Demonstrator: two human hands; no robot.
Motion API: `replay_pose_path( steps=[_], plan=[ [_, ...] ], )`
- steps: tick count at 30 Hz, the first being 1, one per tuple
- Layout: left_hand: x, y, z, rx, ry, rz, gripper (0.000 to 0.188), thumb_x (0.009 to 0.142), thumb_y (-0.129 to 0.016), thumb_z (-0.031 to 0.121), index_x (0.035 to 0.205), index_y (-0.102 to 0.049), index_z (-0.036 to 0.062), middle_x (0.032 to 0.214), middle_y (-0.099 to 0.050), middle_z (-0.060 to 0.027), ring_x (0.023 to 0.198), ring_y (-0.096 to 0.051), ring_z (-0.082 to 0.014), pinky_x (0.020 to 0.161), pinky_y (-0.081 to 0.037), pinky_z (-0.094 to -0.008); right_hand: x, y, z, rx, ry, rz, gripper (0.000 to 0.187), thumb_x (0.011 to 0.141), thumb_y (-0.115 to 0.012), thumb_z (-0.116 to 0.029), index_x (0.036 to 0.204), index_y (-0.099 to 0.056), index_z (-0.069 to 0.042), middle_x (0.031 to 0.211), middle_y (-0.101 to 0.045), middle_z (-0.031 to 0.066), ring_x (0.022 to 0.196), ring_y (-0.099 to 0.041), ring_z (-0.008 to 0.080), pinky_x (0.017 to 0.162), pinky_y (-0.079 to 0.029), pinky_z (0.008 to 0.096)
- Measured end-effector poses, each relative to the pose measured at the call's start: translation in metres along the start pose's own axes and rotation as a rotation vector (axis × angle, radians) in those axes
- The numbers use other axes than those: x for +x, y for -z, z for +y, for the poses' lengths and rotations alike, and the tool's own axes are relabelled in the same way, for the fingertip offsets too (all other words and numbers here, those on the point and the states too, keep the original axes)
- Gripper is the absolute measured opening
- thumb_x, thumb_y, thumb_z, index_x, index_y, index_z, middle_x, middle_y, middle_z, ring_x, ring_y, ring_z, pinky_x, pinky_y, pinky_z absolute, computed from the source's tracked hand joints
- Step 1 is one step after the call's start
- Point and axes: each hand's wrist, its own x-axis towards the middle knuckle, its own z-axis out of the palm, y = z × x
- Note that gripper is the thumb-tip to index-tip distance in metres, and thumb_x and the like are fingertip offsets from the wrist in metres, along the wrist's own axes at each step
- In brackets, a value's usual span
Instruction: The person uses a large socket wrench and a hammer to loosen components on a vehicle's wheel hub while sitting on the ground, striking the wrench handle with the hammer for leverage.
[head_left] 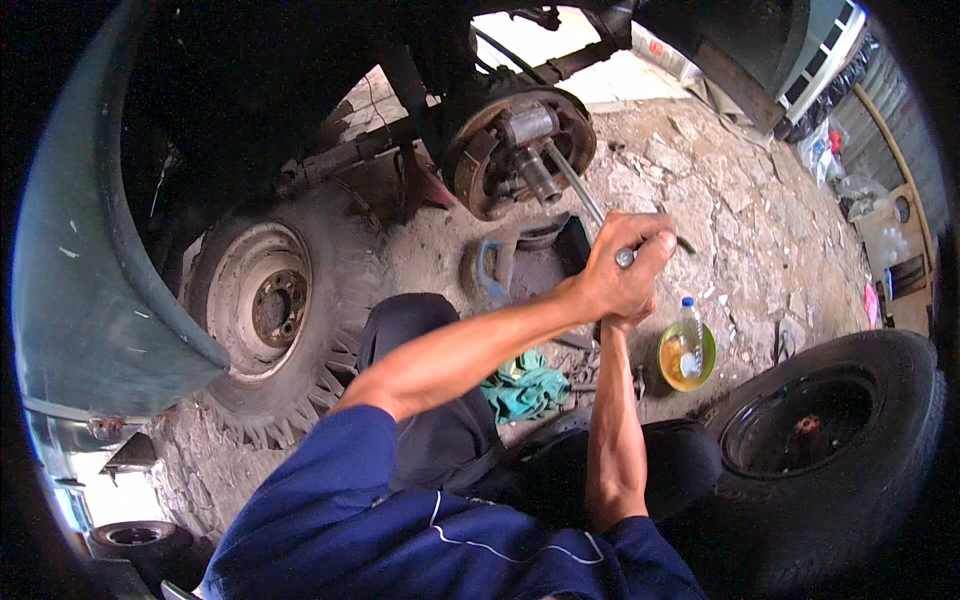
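My left hand point(606, 268) is closed round the outer end of a long metal bar point(575, 183). The bar slants up to a rusty wheel hub assembly point(528, 140) with a round backing plate, meeting it beside the protruding stub axle point(539, 178). Just below the left hand, my right hand point(636, 309) is curled shut, its fingers mostly hidden. A dark curved tip point(685, 244) sticks out beyond both hands; I cannot make out which tool it belongs to, or what exactly the right hand grips.
A chunky-treaded wheel point(258, 300) lies at left, another tyre point(830, 470) at right. Nearer me are a green bowl point(709, 357) with brownish liquid and a bottle point(691, 325), and a teal rag point(528, 388). A blue-handled jack-like tool point(488, 270) stands under the hub. A vehicle fender point(110, 270) curves at left.
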Motion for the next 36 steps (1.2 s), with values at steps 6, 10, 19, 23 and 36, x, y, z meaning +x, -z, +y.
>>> replay_pose_path(
  steps=[6, 10, 19, 23, 36],
  plan=[
    [0.003, 0.007, 0.014, -0.113, 0.074, -0.015, 0.042, 0.091, -0.041, 0.023, 0.054, -0.039, 0.0028, 0.052, -0.04, -0.0039, 0.045, -0.034, -0.0124, 0.044, -0.025, -0.0305, -0.006, 0.006, 0.008, 0.052, -0.054, -0.096, 0.079, 0.082, -0.034, -0.077, 0.071, -0.046, 0.0, 0.064, -0.046, 0.0167, 0.062, -0.048, 0.0359, 0.056, -0.036, 0.0442],
    [-0.002, 0.011, 0.009, -0.203, 0.149, -0.093, 0.027, 0.087, -0.046, 0.012, 0.062, -0.048, 0.001, 0.054, -0.046, -0.0063, 0.044, -0.048, -0.0175, 0.045, -0.036, -0.0306, -0.006, 0.017, -0.001, -0.008, -0.058, -0.116, 0.08, 0.083, -0.031, -0.077, 0.073, -0.047, 0.001, 0.069, -0.047, 0.016, 0.066, -0.048, 0.0345, 0.062, -0.038, 0.0413],
    [-0.004, 0.011, 0.03, -0.366, 0.403, -0.126, 0.036, 0.092, -0.039, 0.025, 0.063, -0.036, 0.0058, 0.053, -0.031, -0.0038, 0.049, -0.029, -0.0153, 0.049, -0.028, -0.0328, -0.014, 0.009, -0.016, 0.011, -0.081, -0.01, 0.082, 0.076, -0.039, -0.081, 0.081, -0.053, 0.0, 0.088, -0.058, 0.0191, 0.091, -0.058, 0.037, 0.088, -0.042, 0.0462],
    [-0.009, 0.006, 0.027, -0.435, 0.439, 0.027, 0.034, 0.09, -0.042, 0.02, 0.062, -0.04, 0.0015, 0.052, -0.034, -0.0032, 0.048, -0.033, -0.0135, 0.046, -0.028, -0.0308, -0.019, 0.0, -0.016, -0.038, -0.106, 0.09, 0.076, 0.078, -0.043, -0.076, 0.081, -0.052, -0.001, 0.087, -0.057, 0.0185, 0.089, -0.056, 0.037, 0.083, -0.042, 0.0446],
    [0.0, 0.004, 0.02, -0.456, 0.408, -0.14, 0.033, 0.09, -0.039, 0.014, 0.059, -0.034, 0.0048, 0.052, -0.034, -0.0015, 0.047, -0.03, -0.009, 0.045, -0.025, -0.0277, -0.013, 0.013, -0.019, -0.098, -0.071, 0.039, 0.031, 0.071, -0.054, -0.028, 0.084, -0.047, 0.0, 0.079, -0.047, 0.021, 0.081, -0.049, 0.0419, 0.075, -0.04, 0.0444]
  ],
)
